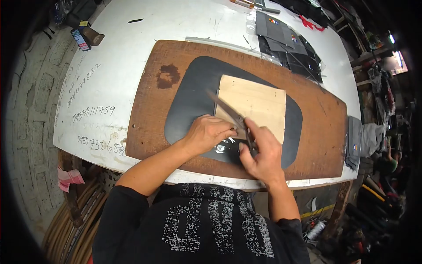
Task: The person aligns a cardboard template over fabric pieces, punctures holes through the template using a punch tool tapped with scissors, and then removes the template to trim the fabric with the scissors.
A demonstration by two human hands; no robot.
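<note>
My right hand point(263, 152) is wrapped round the handles of a pair of scissors point(228, 109). Their long blades, slightly blurred, point up and to the left over the edge of a tan rectangular board point(255, 103). At the board's lower left corner, my left hand point(211, 132) is closed with its fingertips pinched, close beside the scissors. What it pinches is mostly hidden. Just below those fingertips, a shiny clear piece point(222, 147) catches the light. Under the board lies a dark grey rounded sheet point(187, 103), which rests on a brown wooden board point(323, 123).
The white table point(105, 48) carries handwritten numbers. Dark grey pieces point(281, 35) and black sheets point(303, 61) are stacked at the back right. A phone point(81, 40) leans on a block at the left edge. More grey pieces point(353, 141) hang at the right edge.
</note>
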